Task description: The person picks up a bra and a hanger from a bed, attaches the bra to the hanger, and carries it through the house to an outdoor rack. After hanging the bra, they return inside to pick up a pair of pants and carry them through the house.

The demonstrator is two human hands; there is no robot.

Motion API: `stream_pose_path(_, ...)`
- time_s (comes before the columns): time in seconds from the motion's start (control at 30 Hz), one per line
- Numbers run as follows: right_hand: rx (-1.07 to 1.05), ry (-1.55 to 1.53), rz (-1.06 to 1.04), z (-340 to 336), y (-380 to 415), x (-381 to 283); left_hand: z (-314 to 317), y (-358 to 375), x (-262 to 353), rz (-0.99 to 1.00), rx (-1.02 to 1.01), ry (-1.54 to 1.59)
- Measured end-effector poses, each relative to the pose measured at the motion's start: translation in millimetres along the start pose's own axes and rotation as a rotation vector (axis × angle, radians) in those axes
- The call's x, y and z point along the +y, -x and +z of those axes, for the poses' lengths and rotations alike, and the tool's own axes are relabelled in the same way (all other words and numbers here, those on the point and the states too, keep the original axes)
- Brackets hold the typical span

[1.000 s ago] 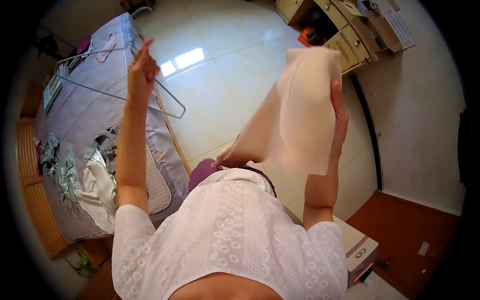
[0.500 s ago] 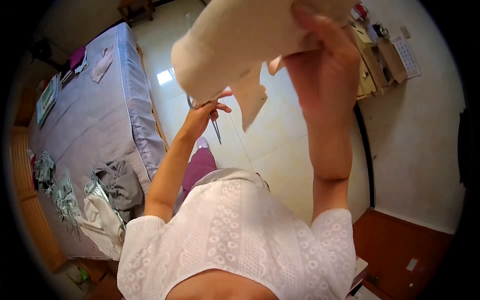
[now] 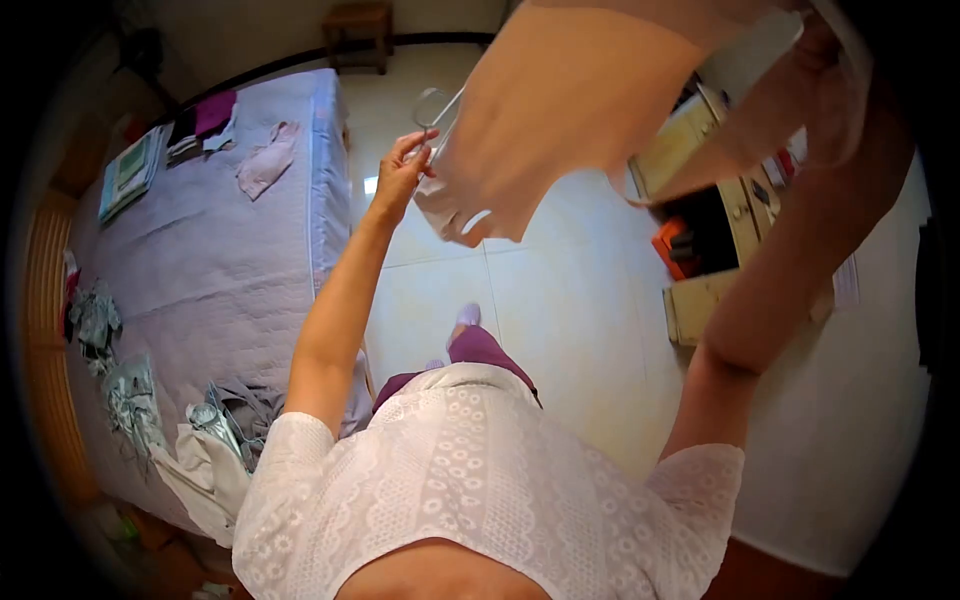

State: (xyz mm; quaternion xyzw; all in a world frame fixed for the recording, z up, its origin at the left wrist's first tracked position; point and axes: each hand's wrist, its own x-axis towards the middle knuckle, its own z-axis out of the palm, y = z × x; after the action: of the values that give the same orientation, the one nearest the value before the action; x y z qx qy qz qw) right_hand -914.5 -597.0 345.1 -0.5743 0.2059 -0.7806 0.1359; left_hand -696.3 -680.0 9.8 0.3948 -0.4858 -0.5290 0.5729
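The left hand (image 3: pixel 397 182) was closed lightly around a thin grey metal wire hanger (image 3: pixel 449 106), thumb and fingers pinching it just below its curved hook. The hanger ran up and rightward from those fingers, behind the near edge of a thin, peach-beige cloth garment (image 3: pixel 570 110). This garment hung in the air to the right of the left hand, its long axis slanting up and away towards the raised right hand (image 3: pixel 818 50). One ragged-looking end with small openings dangled just beside the left fingers, the nearer hand to that end; the other end, with a looping edge, lay around the right hand. That hand was dim and partly covered by cloth, so its exact grip could not be told. Farther out, left of the left hand, stood a bed with a quilted lavender cover (image 3: pixel 220 260); below the right hand was a pale yellow wooden desk (image 3: pixel 700 305) with drawers.
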Motion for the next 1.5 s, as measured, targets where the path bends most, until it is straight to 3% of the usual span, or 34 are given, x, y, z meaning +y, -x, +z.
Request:
stream_pose_path(0.07,-0.059,0.112,-0.049,1.6,-20.7,34.5,-24.5,-22.1,4.8,-0.085,0.04,-0.023)
stream_pose_path(0.13,-0.122,0.286,-0.107,0.0,-37.1,74.6,-36.7,-44.4,4.8,0.022,0.055,0.145)
stream_pose_path(0.2,-0.185,0.485,-0.147,-0.8,-47.2,121.2,-38.5,-59.4,19.4,0.052,-0.035,0.032)
stream_pose_path(0.23,-0.211,0.508,-0.105,2.7,-52.3,143.6,-40.9,-73.6,7.6,0.164,-0.126,0.106)
stream_pose_path(0.3,-0.177,0.127,0.08,27.9,-64.9,174.3,-30.5,-89.1,13.8,0.07,-0.132,0.229)
stream_pose_path(0.37,-0.165,-0.582,0.508,57.8,-69.0,199.7,-34.1,-107.1,7.6,0.049,-0.211,0.173)
stream_pose_path(0.4,-0.153,-0.629,0.552,71.8,-69.8,212.8,-38.9,-116.4,-10.3,-0.009,-0.149,0.034)
stream_pose_path(0.5,-0.121,-0.715,0.627,106.0,-79.3,267.5,-48.7,-145.6,-10.2,0.039,-0.213,0.262)
stream_pose_path(0.67,-0.194,-0.733,0.503,155.3,-98.1,318.9,-57.8,-188.0,5.0,0.015,-0.1,0.332)
stream_pose_path(0.73,-0.105,-0.709,0.39,172.6,-99.4,340.3,-72.0,-211.8,0.6,-0.002,-0.207,0.31)
stream_pose_path(0.8,-0.145,-0.702,0.369,184.5,-105.5,367.4,-92.6,-247.5,-9.4,0.046,-0.284,0.275)
stream_pose_path(0.87,-0.186,-0.695,0.36,196.6,-102.0,390.0,-112.9,-278.3,-10.8,0.195,-0.375,0.071)
stream_pose_path(0.9,-0.142,-0.742,0.35,207.2,-103.2,400.4,-120.6,-299.9,-13.7,0.36,-0.327,0.028)
stream_pose_path(0.93,-0.109,-0.797,0.342,219.8,-108.2,409.8,-133.0,-320.1,-10.2,0.389,-0.311,0.025)
stream_pose_path(1.0,-0.176,-0.838,0.316,242.9,-124.0,427.4,-157.3,-347.2,2.2,0.053,-0.136,0.083)
stream_pose_path(1.03,-0.191,-0.846,0.313,252.4,-133.3,433.9,-169.0,-367.8,6.6,0.188,-0.068,0.003)
stream_pose_path(1.13,-0.211,-0.821,0.223,283.3,-149.4,462.8,-207.6,-417.9,19.9,0.214,0.106,-0.03)
stream_pose_path(1.2,-0.195,-0.696,0.047,309.4,-159.2,486.7,-229.6,-444.4,41.6,0.127,0.169,-0.146)
stream_pose_path(1.33,-0.185,-0.629,-0.014,365.0,-194.2,549.8,-259.8,-503.8,63.2,0.298,0.286,-0.219)
stream_pose_path(1.47,-0.324,-0.59,-0.21,417.5,-237.8,621.2,-287.6,-574.8,72.2,0.446,0.413,-0.295)
stream_pose_path(1.5,-0.35,-0.583,-0.278,427.8,-249.7,637.0,-291.7,-590.4,81.1,0.39,0.406,-0.238)
